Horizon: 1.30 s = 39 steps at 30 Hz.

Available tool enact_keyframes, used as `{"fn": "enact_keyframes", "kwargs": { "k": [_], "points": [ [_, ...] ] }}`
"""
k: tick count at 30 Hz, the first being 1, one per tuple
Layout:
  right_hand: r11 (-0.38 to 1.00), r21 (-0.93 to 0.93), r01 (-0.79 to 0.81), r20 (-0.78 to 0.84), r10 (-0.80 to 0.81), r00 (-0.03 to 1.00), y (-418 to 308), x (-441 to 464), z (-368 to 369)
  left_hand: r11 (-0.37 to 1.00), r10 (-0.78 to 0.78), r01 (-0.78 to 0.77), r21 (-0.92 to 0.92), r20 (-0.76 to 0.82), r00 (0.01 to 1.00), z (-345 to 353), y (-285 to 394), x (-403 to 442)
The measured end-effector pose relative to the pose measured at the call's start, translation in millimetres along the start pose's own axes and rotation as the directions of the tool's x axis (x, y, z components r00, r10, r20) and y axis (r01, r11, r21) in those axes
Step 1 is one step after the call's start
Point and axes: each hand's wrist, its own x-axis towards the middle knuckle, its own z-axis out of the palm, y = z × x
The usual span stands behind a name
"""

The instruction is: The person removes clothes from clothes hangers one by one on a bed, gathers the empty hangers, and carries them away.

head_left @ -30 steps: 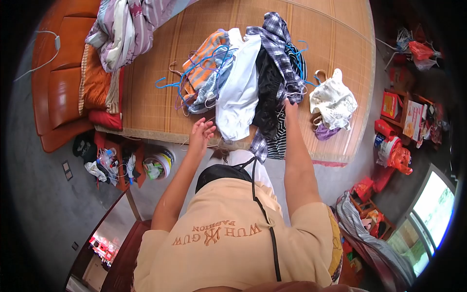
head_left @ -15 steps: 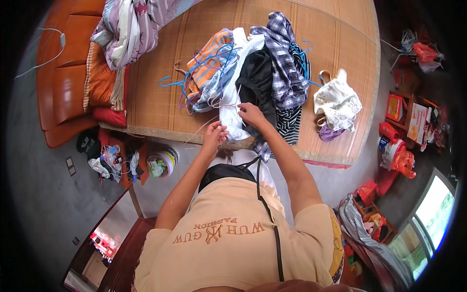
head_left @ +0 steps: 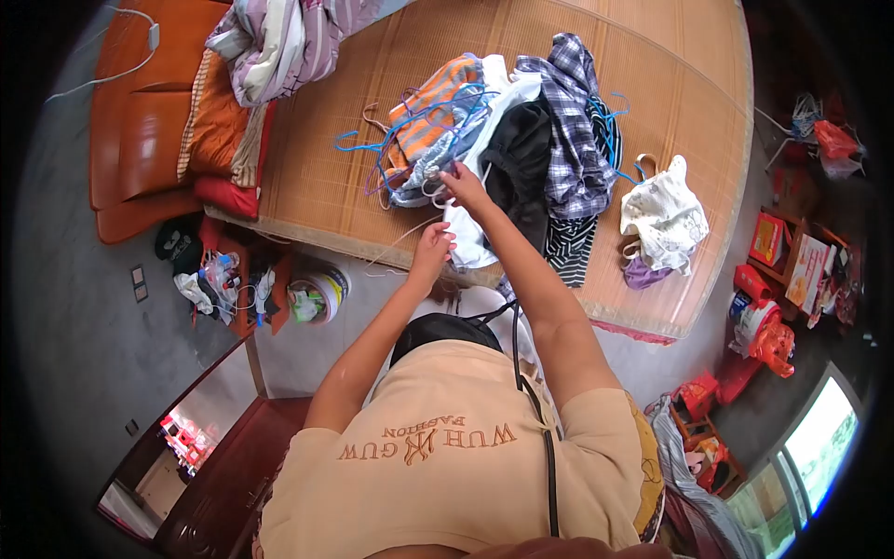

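Head view: R hand point(head_left: 465, 189) over the mat point(head_left: 317, 154), holding what, pls?

Can't tell; bent fingertips at a white hanger point(head_left: 437, 197), left of the black garment point(head_left: 517, 154).

L hand point(head_left: 433, 250)?

Fingers curled by the white garment point(head_left: 468, 240), lower left of the black garment; grip unclear.

Nearby?

Plaid shirt point(head_left: 579, 154) right of the black garment; orange-striped top point(head_left: 445, 80) w/ blue hangers point(head_left: 361, 144), left.

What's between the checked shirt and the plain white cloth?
The black garment lies between the checked shirt and the plain white cloth; the head view shows it.
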Motion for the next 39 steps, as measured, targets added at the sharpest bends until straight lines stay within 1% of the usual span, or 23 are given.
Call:
{"fn": "enact_keyframes", "kwargs": {
  "k": [1, 3, 5, 6, 9, 12, 13, 15, 17, 19, 20, 21, 22, 23, 24, 25, 27, 29, 31, 33, 35, 37, 39],
  "points": [
    [0.973, -0.205, 0.102, -0.013, -0.107, 0.994, 25.1, 16.6, 0.2, 1.000, 0.023, -0.023, -0.011, 0.003, 1.000, -2.5, -1.7, -3.0],
    [0.899, -0.428, 0.096, -0.140, -0.171, 0.975, 1.4, -9.4, 0.0, 0.999, 0.046, -0.046, 0.002, -0.017, 0.999, -4.6, 3.6, -12.1],
    [0.754, -0.647, 0.114, -0.211, -0.320, 0.924, -35.3, -50.3, -4.0, 0.987, 0.028, -0.042, -0.156, -0.092, 0.995, -1.6, 9.5, -18.9],
    [0.734, -0.667, 0.129, -0.232, -0.369, 0.900, -49.1, -68.7, -6.4, 0.986, 0.021, -0.039, -0.161, -0.112, 0.993, -3.4, 10.1, -19.6],
    [0.571, -0.811, 0.126, -0.088, -0.331, 0.939, -51.7, -101.3, -24.0, 0.985, 0.068, -0.087, -0.152, -0.127, 0.990, -6.2, 8.4, -18.0],
    [0.480, -0.855, 0.198, 0.055, -0.297, 0.953, -55.9, -111.3, -42.6, 0.985, 0.133, -0.141, -0.099, -0.090, 0.987, -10.8, -6.8, -5.5],
    [0.503, -0.836, 0.220, 0.070, -0.299, 0.952, -67.5, -117.4, -48.1, 0.984, 0.136, -0.145, -0.103, -0.091, 0.987, -6.9, -1.6, -7.4],
    [0.577, -0.731, 0.364, -0.070, -0.593, 0.802, -84.8, -125.0, -57.7, 0.924, 0.356, -0.374, -0.077, -0.182, 0.917, 2.2, 14.0, -6.7],
    [0.625, -0.754, 0.200, -0.325, -0.620, 0.714, -94.9, -131.9, -65.5, 0.907, 0.395, -0.415, -0.070, -0.203, 0.896, 3.4, 38.6, -7.3],
    [0.393, -0.885, 0.249, -0.014, -0.558, 0.830, -98.0, -142.3, -67.9, 0.889, 0.431, -0.454, -0.061, -0.222, 0.875, 0.2, 49.4, -1.0],
    [0.483, -0.801, 0.354, 0.045, -0.541, 0.840, -96.3, -151.3, -63.1, 0.898, 0.435, -0.440, 0.006, -0.166, 0.885, -4.5, 52.3, 3.9],
    [0.506, -0.733, 0.454, 0.048, -0.627, 0.777, -96.5, -156.5, -58.8, 0.901, 0.433, -0.427, 0.074, -0.110, 0.894, -6.1, 60.8, 2.9],
    [0.801, -0.420, 0.426, -0.099, -0.507, 0.856, -102.7, -160.1, -65.6, 0.911, 0.411, -0.407, 0.065, -0.075, 0.908, -5.1, 67.4, 1.0],
    [0.946, -0.036, 0.321, -0.164, -0.323, 0.932, -110.5, -167.7, -75.4, 0.912, 0.411, -0.408, 0.047, -0.092, 0.907, -0.4, 68.2, -6.6],
    [0.944, 0.031, 0.329, -0.198, -0.317, 0.928, -133.5, -180.3, -72.3, 0.870, 0.468, -0.462, 0.173, 0.005, 0.884, 5.4, 79.1, -17.6],
    [0.911, 0.231, 0.343, -0.189, -0.303, 0.934, -146.8, -185.7, -73.3, 0.807, 0.506, -0.514, 0.290, 0.109, 0.856, 13.4, 87.4, -27.3],
    [0.860, 0.312, 0.403, -0.165, -0.368, 0.915, -175.9, -196.1, -67.1, 0.569, 0.676, -0.731, 0.376, 0.292, 0.677, 29.6, 94.7, -42.9],
    [0.854, 0.239, 0.462, -0.174, -0.430, 0.886, -192.5, -199.7, -64.2, 0.426, 0.743, -0.841, 0.334, 0.401, 0.536, 49.9, 107.8, -62.7],
    [0.852, 0.225, 0.472, -0.172, -0.443, 0.880, -195.6, -200.3, -65.7, 0.388, 0.773, -0.894, 0.226, 0.449, 0.449, 62.1, 114.4, -70.9],
    [0.842, 0.241, 0.482, -0.191, -0.446, 0.875, -195.0, -196.8, -70.5, 0.378, 0.782, -0.899, 0.219, 0.445, 0.437, 69.8, 121.4, -75.3],
    [0.854, 0.264, 0.448, -0.163, -0.418, 0.894, -195.9, -204.9, -66.9, 0.324, 0.748, -0.933, 0.155, 0.562, 0.353, 70.6, 128.3, -73.1],
    [0.889, 0.227, 0.399, -0.222, -0.351, 0.910, -195.9, -216.3, -58.9, 0.421, 0.741, -0.900, 0.115, 0.528, 0.415, 74.7, 127.5, -80.1],
    [0.899, 0.250, 0.360, -0.179, -0.322, 0.930, -195.5, -227.8, -55.0, 0.382, 0.773, -0.914, 0.135, 0.495, 0.396, 77.5, 127.6, -84.6]
  ]
}}
